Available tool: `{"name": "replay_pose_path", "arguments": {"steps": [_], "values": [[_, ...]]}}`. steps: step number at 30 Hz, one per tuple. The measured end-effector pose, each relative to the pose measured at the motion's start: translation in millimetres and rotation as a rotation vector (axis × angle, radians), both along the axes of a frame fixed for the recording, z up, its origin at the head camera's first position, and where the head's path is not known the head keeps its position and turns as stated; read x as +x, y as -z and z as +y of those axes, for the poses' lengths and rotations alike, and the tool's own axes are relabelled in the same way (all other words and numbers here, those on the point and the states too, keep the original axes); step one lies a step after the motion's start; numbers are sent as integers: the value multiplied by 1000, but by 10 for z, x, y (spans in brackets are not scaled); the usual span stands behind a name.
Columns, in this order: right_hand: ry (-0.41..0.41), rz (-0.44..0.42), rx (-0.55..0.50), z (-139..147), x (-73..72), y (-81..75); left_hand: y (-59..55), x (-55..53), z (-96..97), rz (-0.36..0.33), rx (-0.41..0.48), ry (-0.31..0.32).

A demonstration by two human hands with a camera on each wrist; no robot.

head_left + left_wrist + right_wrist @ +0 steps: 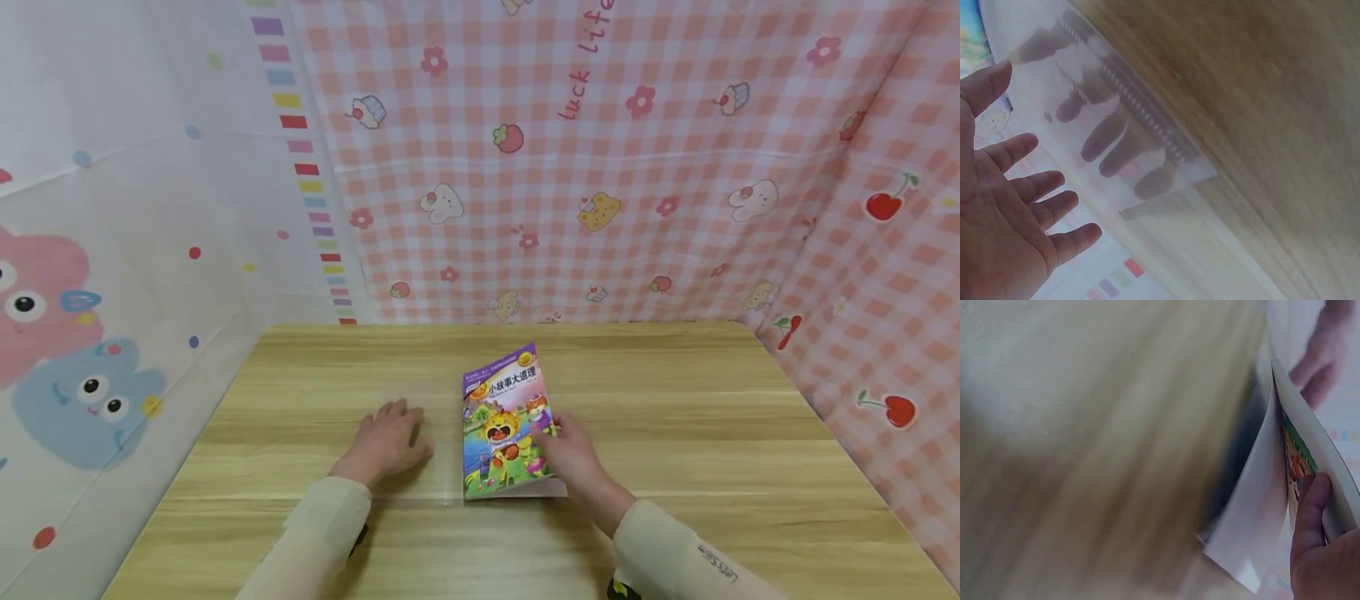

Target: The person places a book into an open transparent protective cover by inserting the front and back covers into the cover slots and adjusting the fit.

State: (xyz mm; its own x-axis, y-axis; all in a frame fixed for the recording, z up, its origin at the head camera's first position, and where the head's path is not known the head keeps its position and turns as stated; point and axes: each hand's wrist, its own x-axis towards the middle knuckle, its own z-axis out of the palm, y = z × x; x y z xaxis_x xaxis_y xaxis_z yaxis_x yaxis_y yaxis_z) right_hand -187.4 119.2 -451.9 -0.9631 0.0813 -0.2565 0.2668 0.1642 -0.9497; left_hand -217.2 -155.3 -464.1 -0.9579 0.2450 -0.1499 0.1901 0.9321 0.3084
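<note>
A children's storybook with a purple band and a cartoon lion on its cover stands out at the middle of the table. My right hand grips its right edge, thumb over the front. The right wrist view shows the thumb against the book and a white leaf hanging apart from the cover side. Left of the book lies a clear plastic sheet. Over this sheet hovers my left hand, fingers spread and relaxed, holding nothing. In the left wrist view the glossy sheet mirrors those fingers and has a dotted strip.
A wood-grain table extends around both hands. Behind it hangs a pink checked cloth; a white cartoon-printed cloth borders the left, and more checked cloth borders the right.
</note>
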Motion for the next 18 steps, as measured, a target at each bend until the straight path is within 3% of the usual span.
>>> {"name": "replay_pose_path", "arguments": {"steps": [5,12,18], "values": [[19,18,95,-10,16,94,15,14,23,11,0,8],[8,49,217,144,34,87,3,29,79,1,0,4],[23,34,202,297,12,87,10,34,107,7,6,37]]}}
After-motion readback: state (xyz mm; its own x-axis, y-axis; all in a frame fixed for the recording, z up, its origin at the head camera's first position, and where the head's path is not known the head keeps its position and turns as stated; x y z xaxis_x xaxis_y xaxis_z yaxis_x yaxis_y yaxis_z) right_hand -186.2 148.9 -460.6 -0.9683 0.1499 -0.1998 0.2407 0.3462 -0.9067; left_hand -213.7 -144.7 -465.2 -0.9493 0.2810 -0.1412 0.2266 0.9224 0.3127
